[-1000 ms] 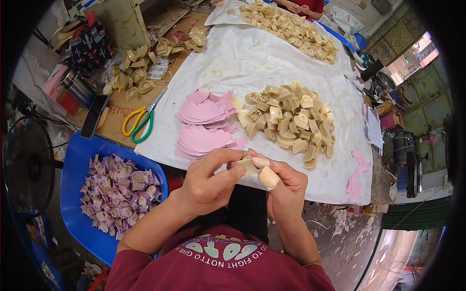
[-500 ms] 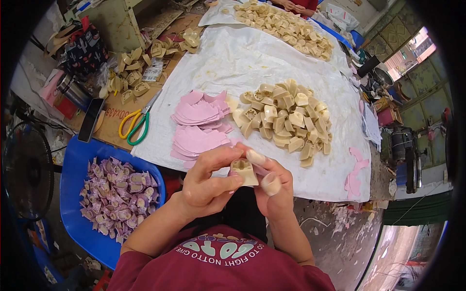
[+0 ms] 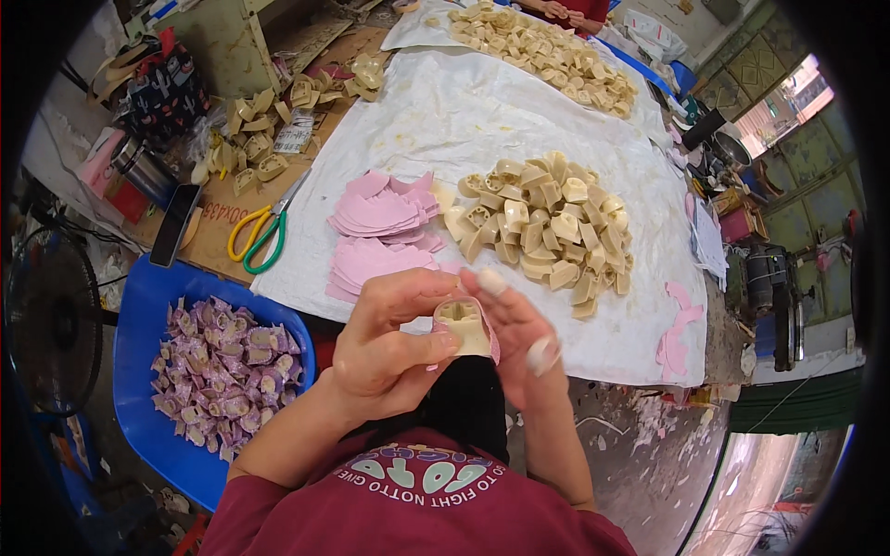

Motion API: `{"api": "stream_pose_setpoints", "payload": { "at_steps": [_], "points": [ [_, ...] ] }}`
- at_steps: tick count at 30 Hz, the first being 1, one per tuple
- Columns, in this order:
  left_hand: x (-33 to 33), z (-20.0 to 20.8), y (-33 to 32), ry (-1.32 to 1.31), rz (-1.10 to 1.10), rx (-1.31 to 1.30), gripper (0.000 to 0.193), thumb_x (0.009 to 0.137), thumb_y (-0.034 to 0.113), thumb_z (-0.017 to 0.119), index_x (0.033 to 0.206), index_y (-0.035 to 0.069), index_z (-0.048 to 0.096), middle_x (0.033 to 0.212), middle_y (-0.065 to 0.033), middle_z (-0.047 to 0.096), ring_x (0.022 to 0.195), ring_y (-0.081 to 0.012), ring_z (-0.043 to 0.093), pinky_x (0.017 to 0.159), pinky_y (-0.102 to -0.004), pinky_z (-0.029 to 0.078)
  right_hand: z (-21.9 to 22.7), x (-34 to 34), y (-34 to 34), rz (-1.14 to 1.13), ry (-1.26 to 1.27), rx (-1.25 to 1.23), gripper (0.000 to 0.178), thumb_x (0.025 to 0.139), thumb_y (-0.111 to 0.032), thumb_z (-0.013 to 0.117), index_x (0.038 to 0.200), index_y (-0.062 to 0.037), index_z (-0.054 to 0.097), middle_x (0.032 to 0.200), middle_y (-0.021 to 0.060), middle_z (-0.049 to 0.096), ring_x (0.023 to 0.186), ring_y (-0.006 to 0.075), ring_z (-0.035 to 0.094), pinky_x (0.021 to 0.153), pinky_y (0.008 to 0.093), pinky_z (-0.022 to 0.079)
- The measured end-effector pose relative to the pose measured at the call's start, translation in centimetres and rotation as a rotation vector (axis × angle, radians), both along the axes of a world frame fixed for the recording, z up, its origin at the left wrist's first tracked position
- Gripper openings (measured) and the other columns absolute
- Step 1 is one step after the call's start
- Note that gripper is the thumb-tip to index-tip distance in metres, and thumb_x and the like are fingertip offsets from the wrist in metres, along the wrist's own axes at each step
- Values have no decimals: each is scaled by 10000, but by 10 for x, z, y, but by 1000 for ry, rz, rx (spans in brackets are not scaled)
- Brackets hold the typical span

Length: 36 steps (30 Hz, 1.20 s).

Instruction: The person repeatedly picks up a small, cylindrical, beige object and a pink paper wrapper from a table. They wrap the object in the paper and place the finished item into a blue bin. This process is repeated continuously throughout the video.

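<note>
Cream-coloured moulded piece [image 3: 463,324], small and blocky with a hollowed face, sits just below the middle of the frame, pinched between both hands, with a pink sheet [image 3: 490,341] showing at its right edge as if being wrapped round it. It looks light and stiff, a hard little casting that should not deform under the fingers; its smooth faces may be a bit slippery, so the flat sides are the place to grip. The pink sheet looks thin and limp, likely to crease or tear if pulled.

The left hand [image 3: 389,343] is curled closed around the piece, thumb pressing on its front. The right hand [image 3: 519,329] holds it from the other side with fingers half spread, two fingertips wearing pale tape or covers.

Moving outward: one heap of the same cream pieces [image 3: 542,227] lies right of centre on a white cloth [image 3: 464,111], too many to count. Two stacks of pink sheets [image 3: 380,232] lie left of it. One pair of yellow-and-green scissors [image 3: 260,232] rests at centre left. One blue tub [image 3: 148,306] at lower left holds many pink-wrapped pieces [image 3: 222,366]. A second heap of cream pieces [image 3: 547,56] lies at the top of the frame.
</note>
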<state>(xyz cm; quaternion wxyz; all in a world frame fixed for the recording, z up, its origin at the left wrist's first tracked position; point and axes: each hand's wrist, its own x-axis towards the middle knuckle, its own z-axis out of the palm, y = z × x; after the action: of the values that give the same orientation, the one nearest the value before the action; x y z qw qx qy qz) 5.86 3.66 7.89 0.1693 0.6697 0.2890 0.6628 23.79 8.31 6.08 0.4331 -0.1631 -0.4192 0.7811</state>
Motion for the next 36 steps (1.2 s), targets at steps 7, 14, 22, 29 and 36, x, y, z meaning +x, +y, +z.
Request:
{"api": "stream_pose_setpoints", "payload": {
  "at_steps": [7,14,22,29,36],
  "points": [
    [6,-13,2,5,-37,-38,322,737,-157,648,992,34,598,1256,-236,444,1158,-361,550,903,-414,542,12,-18,-9,-48,-70,94,635,905,-346,633,1372,30,422,1383,178,479,1235,257,509,1046,388,393],
    [9,-11,4,-18,-19,-92,362,748,-159,643,1030,60,582,1248,-226,451,1107,-340,586,861,-398,560,0,-15,-6,-172,-51,-168,458,979,-341,510,1229,42,536,1200,170,603,1080,235,605,931,372,479],
    [6,-20,2,70,-19,-53,341,735,-161,649,1002,42,587,1209,-218,490,1056,-303,607,834,-371,557,-5,-8,-4,-77,-92,-175,332,940,-253,605,1101,35,635,1066,130,668,951,179,643,842,302,504],
    [7,-17,-4,76,35,-136,361,724,-167,669,997,52,580,1192,-206,476,1050,-313,617,860,-386,543,-4,-7,4,-114,-94,-236,231,916,-160,620,1021,38,676,974,96,694,879,147,649,804,284,505],
    [3,-23,1,166,173,-107,341,713,-183,634,981,22,585,1172,-221,492,995,-315,636,803,-362,555,-1,-9,0,-163,-241,-65,221,899,-65,605,1085,33,672,1007,92,692,938,136,630,852,274,478]
  ]
}}
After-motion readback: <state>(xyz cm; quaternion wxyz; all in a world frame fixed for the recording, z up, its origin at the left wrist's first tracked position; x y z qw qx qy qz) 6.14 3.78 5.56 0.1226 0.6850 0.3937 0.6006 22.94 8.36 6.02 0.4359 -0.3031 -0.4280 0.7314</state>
